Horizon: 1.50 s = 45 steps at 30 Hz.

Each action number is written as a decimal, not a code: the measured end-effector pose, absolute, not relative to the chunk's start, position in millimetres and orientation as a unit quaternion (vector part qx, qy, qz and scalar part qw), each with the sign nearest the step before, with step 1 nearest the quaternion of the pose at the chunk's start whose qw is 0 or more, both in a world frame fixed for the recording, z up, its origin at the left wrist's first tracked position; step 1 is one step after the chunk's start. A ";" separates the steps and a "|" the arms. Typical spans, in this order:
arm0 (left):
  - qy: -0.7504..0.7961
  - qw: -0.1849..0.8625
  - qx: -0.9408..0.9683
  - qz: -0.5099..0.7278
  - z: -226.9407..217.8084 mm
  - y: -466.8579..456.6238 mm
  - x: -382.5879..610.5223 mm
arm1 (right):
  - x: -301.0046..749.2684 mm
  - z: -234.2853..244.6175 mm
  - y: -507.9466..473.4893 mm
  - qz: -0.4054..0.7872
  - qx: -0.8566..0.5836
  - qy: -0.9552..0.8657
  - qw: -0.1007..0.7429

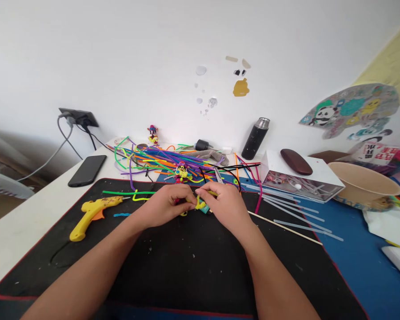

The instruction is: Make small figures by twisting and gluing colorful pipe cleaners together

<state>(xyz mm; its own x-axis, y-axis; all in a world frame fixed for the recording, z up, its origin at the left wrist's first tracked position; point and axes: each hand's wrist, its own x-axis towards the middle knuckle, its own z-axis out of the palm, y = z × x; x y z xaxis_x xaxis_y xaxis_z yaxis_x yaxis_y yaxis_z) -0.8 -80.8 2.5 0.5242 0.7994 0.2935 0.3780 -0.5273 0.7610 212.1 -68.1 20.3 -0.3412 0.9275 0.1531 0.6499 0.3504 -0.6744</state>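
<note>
Over the black mat, my left hand and my right hand meet, fingertips almost touching. Both are closed in a pinch on a bent and coiled yellow pipe cleaner. Part of it is hidden behind my fingers. A small teal piece shows just under my right fingers. Just beyond my hands is a small figure in yellow, pink and purple. Scissors lie behind my right hand. A short twisted blue pipe cleaner rests left of my left wrist.
A yellow glue gun lies at left near a phone. Loose pipe cleaners are heaped behind. At right are glue sticks, a thin wooden stick, a white box, a black flask and a beige bowl.
</note>
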 end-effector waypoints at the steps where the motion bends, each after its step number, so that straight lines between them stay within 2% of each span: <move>1: 0.367 0.350 0.793 0.338 4.3 -82.0 -0.9 | 213.0 20.0 -67.1 0.286 -0.500 -0.767 0.284; 4: 0.375 0.413 0.739 0.379 7.5 -84.8 -1.1 | 213.5 16.6 -64.5 0.347 -0.486 -0.738 0.315; 12: 0.363 0.478 0.645 0.473 10.2 -87.5 -1.1 | 210.9 9.6 -63.8 0.575 -0.416 -0.615 0.345; 17: 0.372 0.503 0.575 0.528 6.2 -85.7 3.6 | 205.9 6.3 -67.3 0.633 -0.378 -0.578 0.351; 24: 0.477 0.338 0.642 0.497 -2.9 -86.6 10.5 | 196.6 0.5 -70.4 0.595 -0.395 -0.615 0.335; 32: 0.439 0.390 0.670 0.453 0.6 -85.5 5.8 | 198.4 3.1 -71.0 0.554 -0.414 -0.646 0.322; 38: 0.494 0.277 0.709 0.419 0.8 -83.6 5.0 | 197.0 -1.0 -70.5 0.531 -0.427 -0.662 0.313; 45: 0.503 0.164 0.754 0.389 -4.5 -75.7 0.1 | 195.5 1.9 -74.4 0.312 -0.481 -0.774 0.270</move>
